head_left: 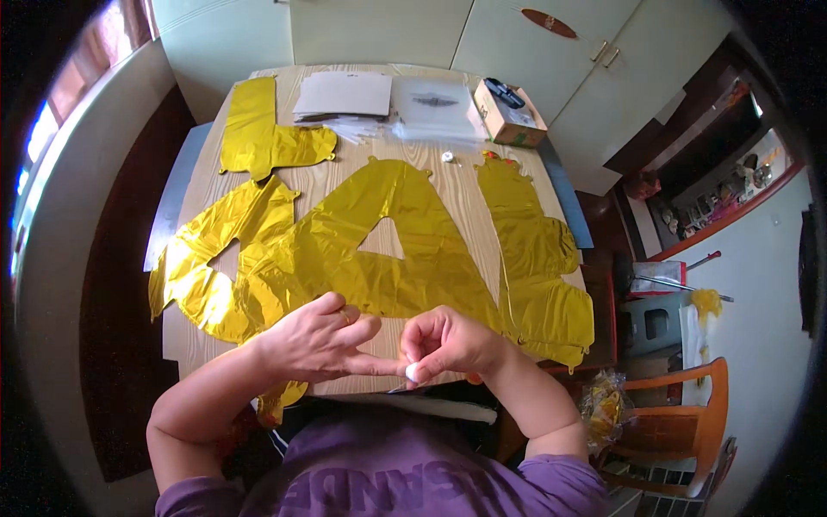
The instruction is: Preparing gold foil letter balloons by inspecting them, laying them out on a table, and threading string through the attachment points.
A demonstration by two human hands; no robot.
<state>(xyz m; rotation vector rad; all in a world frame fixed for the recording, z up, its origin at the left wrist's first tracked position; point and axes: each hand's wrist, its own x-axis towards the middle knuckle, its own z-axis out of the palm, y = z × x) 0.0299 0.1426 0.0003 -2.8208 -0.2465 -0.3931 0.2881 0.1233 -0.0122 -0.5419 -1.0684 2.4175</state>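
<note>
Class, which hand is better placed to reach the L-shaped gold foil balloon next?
Probably the left hand: it is nearer the L-shaped gold foil balloon, while the right hand, farther right, pinches a small white piece.

Light: daylight is reaching me from the window (41,142), my left. Glare: whitening the gold foil (258,246). Distortion: the table (452,202) is bowing. Corners: showing black.

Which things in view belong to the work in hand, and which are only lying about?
Probably in use:
- small white piece, pinched in the right hand
- gold foil shapes, laid flat

Apparently lying about:
- white card stack
- clear plastic sheets
- open box
</note>
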